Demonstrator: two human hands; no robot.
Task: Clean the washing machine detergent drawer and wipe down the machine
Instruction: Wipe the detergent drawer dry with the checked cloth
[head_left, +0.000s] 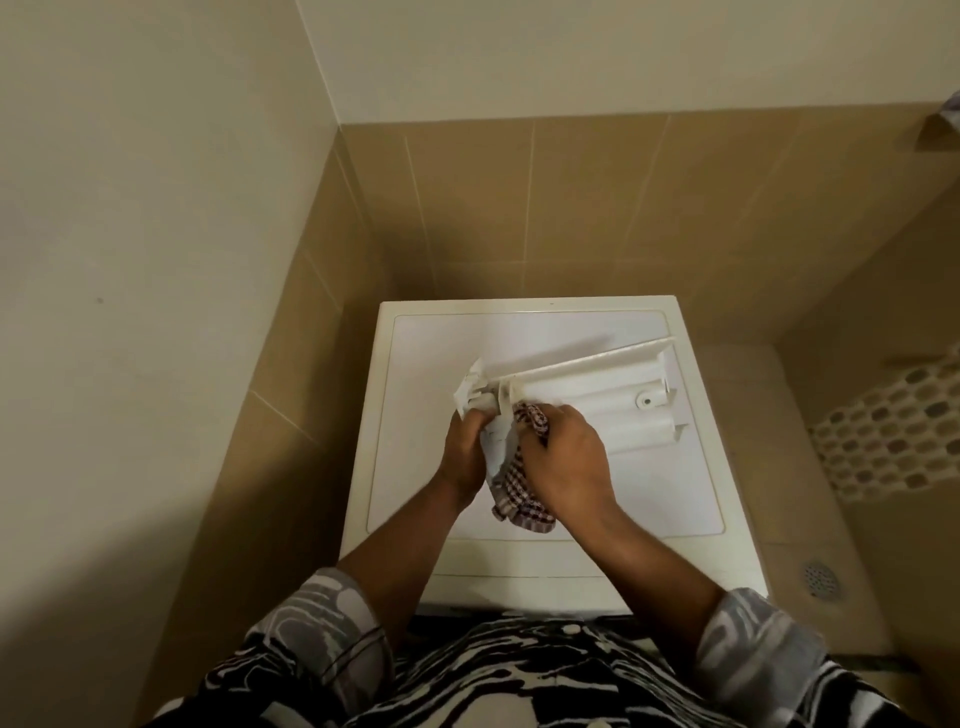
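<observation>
A white plastic detergent drawer (597, 392) lies upside down across the top of the white washing machine (415, 374), its long body pointing to the back right. My left hand (465, 452) grips the drawer's front end at the left. My right hand (563, 460) holds a red-and-white checked cloth (519, 506) bunched against the drawer's near side, right beside my left hand. The cloth's loose end hangs down onto the machine top. Both forearms reach in from below.
The machine stands in a corner with beige tiled walls at the left and back. To the right lie a tiled floor with a round drain (821, 579) and a mosaic strip (893, 431). My patterned shirt (519, 675) fills the bottom edge.
</observation>
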